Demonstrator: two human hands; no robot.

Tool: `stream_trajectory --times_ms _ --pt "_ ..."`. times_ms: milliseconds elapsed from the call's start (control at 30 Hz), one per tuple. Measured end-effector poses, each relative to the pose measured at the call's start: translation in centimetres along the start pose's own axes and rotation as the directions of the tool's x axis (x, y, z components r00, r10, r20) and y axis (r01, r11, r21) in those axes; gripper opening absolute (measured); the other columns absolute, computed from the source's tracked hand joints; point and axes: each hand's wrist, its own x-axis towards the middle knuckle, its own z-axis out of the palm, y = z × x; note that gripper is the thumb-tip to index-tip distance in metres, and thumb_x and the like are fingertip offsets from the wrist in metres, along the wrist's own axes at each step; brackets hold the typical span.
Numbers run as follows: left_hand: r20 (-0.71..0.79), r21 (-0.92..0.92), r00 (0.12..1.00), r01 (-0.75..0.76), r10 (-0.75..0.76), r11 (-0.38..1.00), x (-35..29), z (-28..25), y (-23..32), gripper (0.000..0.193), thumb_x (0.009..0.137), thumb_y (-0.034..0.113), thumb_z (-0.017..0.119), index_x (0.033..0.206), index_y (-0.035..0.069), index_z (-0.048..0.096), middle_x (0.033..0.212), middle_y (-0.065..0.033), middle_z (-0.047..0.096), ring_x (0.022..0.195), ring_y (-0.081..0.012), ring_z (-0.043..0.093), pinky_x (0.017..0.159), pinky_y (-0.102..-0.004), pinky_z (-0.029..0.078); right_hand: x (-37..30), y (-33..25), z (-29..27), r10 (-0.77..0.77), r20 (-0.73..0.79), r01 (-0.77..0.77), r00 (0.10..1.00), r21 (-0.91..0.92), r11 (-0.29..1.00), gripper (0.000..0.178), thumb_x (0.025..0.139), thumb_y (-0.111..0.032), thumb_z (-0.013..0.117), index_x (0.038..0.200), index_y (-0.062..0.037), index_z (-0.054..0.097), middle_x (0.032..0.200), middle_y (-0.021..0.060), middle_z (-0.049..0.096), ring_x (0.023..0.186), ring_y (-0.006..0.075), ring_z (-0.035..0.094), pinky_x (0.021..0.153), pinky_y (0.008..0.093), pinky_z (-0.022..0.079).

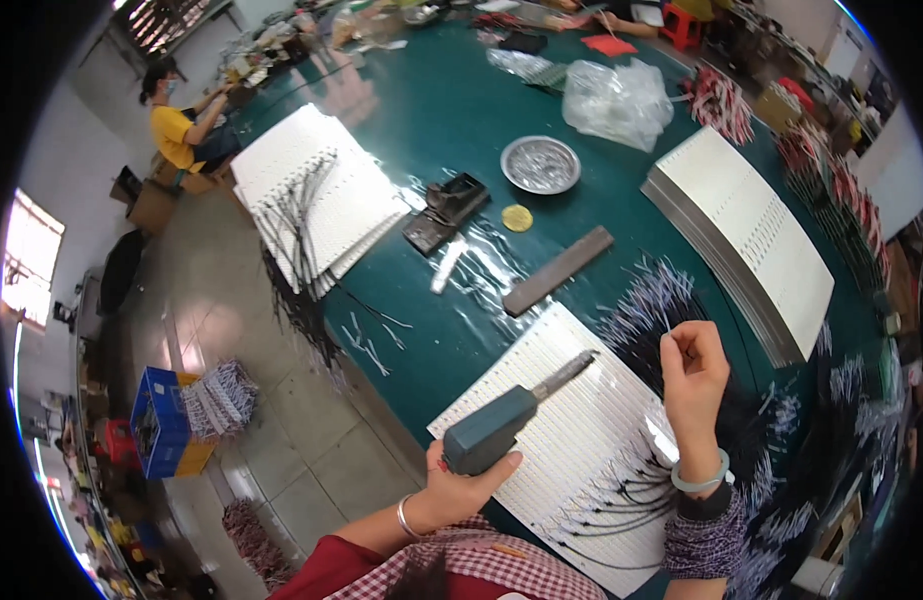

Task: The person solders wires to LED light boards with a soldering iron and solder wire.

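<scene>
My left hand is wrapped round the dark green body of a soldering gun. Its metal barrel points up and right, over a white perforated board on the table. Black wires with pale ends fan across the board's lower right part. Above the board's right edge, my right hand is closed in a pinch. A thin pale wire end shows at its fingertips, the rest hidden by the fingers. Just behind that hand lies a thick bundle of black wires with pale tips.
On the green table are a grey bar, a metal dish, a yellow disc, and a dark metal block. White boards are stacked left and right. A person in yellow sits far left.
</scene>
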Motion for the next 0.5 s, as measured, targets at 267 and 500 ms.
stream_trajectory --times_ms 267,500 --pt "0.07 0.095 0.995 0.067 -0.073 0.993 0.1 0.9 0.4 0.032 0.087 -0.009 0.074 0.118 -0.004 0.068 0.09 -0.0058 0.068 0.064 -0.009 0.058 0.056 -0.0245 0.046 -5.3 -1.7 -5.3 0.138 0.075 -0.122 0.988 -0.193 0.974 0.006 0.091 0.004 0.065 0.096 0.0034 0.069 0.085 0.0082 0.061 0.074 0.0131 0.059 0.061 0.0259 0.046" --pt "0.19 0.146 0.981 0.015 -0.043 0.989 0.1 1.7 0.4 0.036 0.086 -0.012 0.072 0.12 -0.004 0.066 0.1 -0.0079 0.068 0.063 -0.0091 0.057 0.056 -0.0254 0.046 -8.6 1.6 -4.8 0.344 0.021 -0.343 0.939 -0.041 0.939 0.013 0.092 0.002 0.064 0.104 0.0049 0.069 0.089 0.0046 0.062 0.077 0.0097 0.056 0.058 0.023 0.046"
